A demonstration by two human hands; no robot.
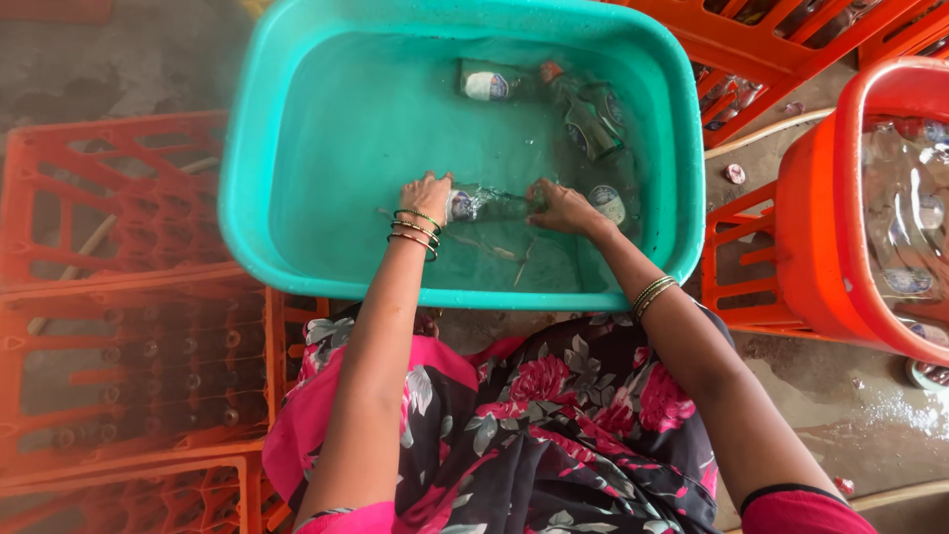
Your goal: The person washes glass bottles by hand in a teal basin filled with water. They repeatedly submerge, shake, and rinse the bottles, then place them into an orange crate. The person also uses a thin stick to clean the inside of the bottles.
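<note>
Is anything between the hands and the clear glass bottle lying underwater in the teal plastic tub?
Nothing visible. The left hand and right hand already grip the clear glass bottle at either end, underwater in the teal plastic tub.

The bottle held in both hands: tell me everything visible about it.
The bottle is clear glass with a pale label near one end. It lies on its side, roughly level, under the water in the teal plastic tub. The left hand has its grip on the labelled end and the right hand on the other end. Ripples blur its outline, so cap and contents cannot be made out.
</note>
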